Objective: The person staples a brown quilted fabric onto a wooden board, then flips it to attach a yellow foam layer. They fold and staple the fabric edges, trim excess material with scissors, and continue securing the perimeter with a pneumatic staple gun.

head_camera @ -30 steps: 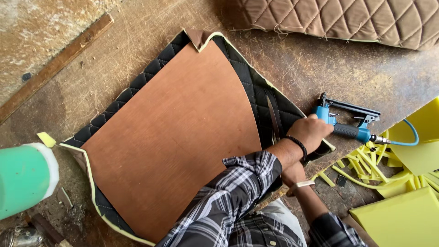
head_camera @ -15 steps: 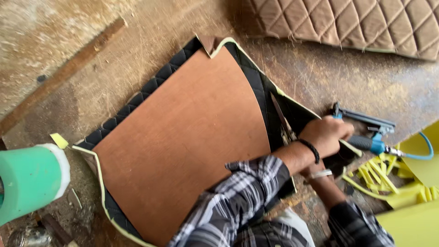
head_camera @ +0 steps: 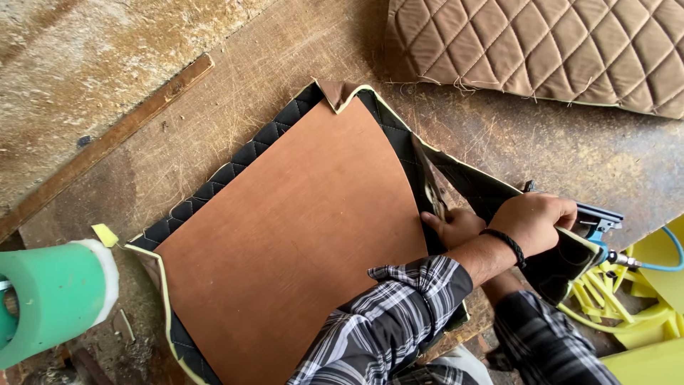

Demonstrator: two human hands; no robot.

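1. Two hands at the right edge of the brown board, which lies flat on the worn workbench on top of the black quilted cover; the cover's border is folded up over the board edge so it can be fixed there
2. My left hand crosses over to the right and is clenched round the staple gun, fingers wrapped tight over its body, nose pointed down at the folded border; the blue hose trails off right
3. My right hand sits under the left forearm, on the fold just beside the gun; fingers loosely curled and pressing the fabric flat against the board edge, gripping nothing that I can make out, partly hidden by my left wrist
4. Pressing hand close to the gun, I judge, to keep the fold taut where the gun bears
5. Rest: tan quilted panel far right, green foam roll near left, yellow plastic parts near right
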